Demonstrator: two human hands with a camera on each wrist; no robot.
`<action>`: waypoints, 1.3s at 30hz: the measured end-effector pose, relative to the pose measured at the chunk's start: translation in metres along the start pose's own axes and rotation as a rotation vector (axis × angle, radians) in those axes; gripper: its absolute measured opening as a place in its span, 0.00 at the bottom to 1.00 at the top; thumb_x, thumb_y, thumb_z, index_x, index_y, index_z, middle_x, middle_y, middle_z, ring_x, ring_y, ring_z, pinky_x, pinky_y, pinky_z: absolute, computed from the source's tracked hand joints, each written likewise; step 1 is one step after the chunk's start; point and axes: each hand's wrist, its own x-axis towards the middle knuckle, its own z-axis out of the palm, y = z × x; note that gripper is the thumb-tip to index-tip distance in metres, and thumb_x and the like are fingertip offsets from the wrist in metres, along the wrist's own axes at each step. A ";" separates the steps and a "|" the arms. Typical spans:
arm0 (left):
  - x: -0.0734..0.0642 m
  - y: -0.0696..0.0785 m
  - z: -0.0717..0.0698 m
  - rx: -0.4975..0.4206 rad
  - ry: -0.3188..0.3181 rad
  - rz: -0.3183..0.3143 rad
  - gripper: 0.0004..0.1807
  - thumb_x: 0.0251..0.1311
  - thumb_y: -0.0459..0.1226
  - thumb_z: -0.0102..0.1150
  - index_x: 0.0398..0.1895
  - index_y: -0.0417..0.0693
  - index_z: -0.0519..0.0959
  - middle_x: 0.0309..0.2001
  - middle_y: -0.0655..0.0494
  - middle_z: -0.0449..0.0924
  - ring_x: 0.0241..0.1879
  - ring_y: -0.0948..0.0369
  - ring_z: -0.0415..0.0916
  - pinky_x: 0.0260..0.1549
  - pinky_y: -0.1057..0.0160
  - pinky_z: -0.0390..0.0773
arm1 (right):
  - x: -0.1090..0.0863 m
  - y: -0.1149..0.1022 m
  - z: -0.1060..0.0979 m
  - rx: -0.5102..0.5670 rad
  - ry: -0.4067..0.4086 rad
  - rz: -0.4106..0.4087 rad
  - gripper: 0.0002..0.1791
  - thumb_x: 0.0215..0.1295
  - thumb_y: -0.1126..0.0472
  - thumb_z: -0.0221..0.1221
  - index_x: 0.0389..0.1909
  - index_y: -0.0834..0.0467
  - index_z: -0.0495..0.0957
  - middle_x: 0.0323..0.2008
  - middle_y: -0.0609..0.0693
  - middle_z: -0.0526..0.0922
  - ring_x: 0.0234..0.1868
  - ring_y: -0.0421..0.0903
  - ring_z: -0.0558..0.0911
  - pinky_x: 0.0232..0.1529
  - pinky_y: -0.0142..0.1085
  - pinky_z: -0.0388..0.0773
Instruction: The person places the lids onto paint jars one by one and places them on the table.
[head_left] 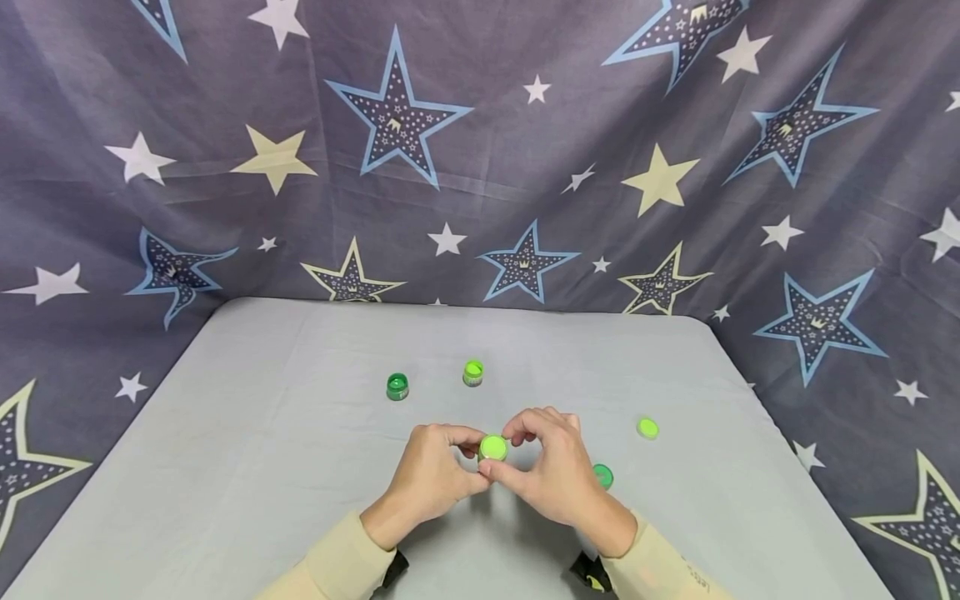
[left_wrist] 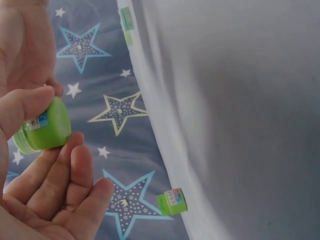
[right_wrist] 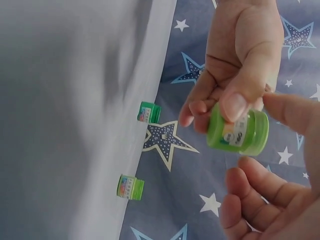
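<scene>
A small light-green jar (head_left: 493,448), with a white-and-blue label, is held upright above the table between both hands. My left hand (head_left: 435,472) grips its labelled body, thumb on the near side. My right hand (head_left: 553,467) has its thumb and forefinger at opposite sides of the jar's translucent top (right_wrist: 258,132). Its other fingers are loosely curled. In the left wrist view the jar (left_wrist: 46,125) shows its underside.
Farther back stand an uncovered dark-green jar (head_left: 397,387) and an uncovered light-green jar (head_left: 473,373). On the right lie a light-green lid (head_left: 647,428) and a dark-green lid (head_left: 602,476), the latter close to my right hand. A star-patterned cloth (head_left: 480,167) hangs behind the grey-covered table (head_left: 247,433).
</scene>
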 end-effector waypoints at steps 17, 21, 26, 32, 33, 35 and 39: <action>0.001 0.001 -0.001 0.022 -0.008 0.021 0.12 0.44 0.37 0.82 0.33 0.58 0.90 0.28 0.71 0.81 0.31 0.57 0.79 0.29 0.67 0.75 | 0.002 0.002 -0.010 0.092 -0.166 -0.058 0.24 0.53 0.61 0.76 0.53 0.51 0.85 0.45 0.36 0.85 0.43 0.39 0.79 0.45 0.41 0.62; 0.000 0.001 -0.001 0.028 0.002 0.034 0.12 0.44 0.37 0.82 0.34 0.57 0.91 0.27 0.72 0.82 0.33 0.58 0.81 0.31 0.68 0.75 | 0.002 0.002 -0.010 0.097 -0.177 -0.044 0.23 0.54 0.61 0.76 0.52 0.52 0.86 0.45 0.36 0.85 0.45 0.43 0.80 0.46 0.43 0.62; 0.000 0.001 -0.001 0.028 0.006 0.035 0.12 0.44 0.37 0.81 0.34 0.57 0.91 0.27 0.72 0.81 0.32 0.58 0.80 0.29 0.68 0.75 | 0.002 0.001 -0.009 0.091 -0.167 -0.044 0.21 0.54 0.60 0.77 0.49 0.50 0.86 0.43 0.34 0.85 0.45 0.40 0.80 0.46 0.42 0.62; 0.000 0.001 -0.001 0.023 0.005 0.027 0.12 0.44 0.35 0.80 0.34 0.57 0.91 0.26 0.72 0.81 0.32 0.58 0.80 0.28 0.68 0.75 | 0.002 0.001 -0.006 0.079 -0.117 -0.043 0.17 0.52 0.58 0.78 0.44 0.48 0.86 0.39 0.33 0.85 0.41 0.39 0.80 0.44 0.40 0.60; 0.000 0.001 -0.001 0.020 0.004 0.025 0.12 0.44 0.35 0.80 0.34 0.57 0.91 0.26 0.72 0.81 0.32 0.58 0.80 0.28 0.68 0.75 | 0.002 0.001 -0.006 0.073 -0.109 -0.040 0.17 0.52 0.58 0.78 0.43 0.47 0.86 0.39 0.32 0.85 0.40 0.38 0.79 0.43 0.40 0.60; 0.000 0.002 -0.002 0.014 0.002 0.020 0.12 0.44 0.35 0.80 0.34 0.57 0.91 0.27 0.72 0.82 0.33 0.57 0.80 0.28 0.68 0.75 | 0.002 0.001 -0.005 0.068 -0.097 -0.030 0.16 0.51 0.57 0.79 0.41 0.47 0.86 0.37 0.32 0.84 0.40 0.38 0.79 0.43 0.39 0.60; 0.000 0.002 -0.002 0.003 -0.004 0.009 0.13 0.44 0.34 0.80 0.35 0.56 0.91 0.27 0.72 0.82 0.33 0.57 0.81 0.27 0.68 0.75 | 0.002 0.001 -0.003 0.054 -0.076 -0.024 0.16 0.50 0.55 0.79 0.38 0.47 0.85 0.35 0.32 0.84 0.38 0.37 0.79 0.42 0.39 0.61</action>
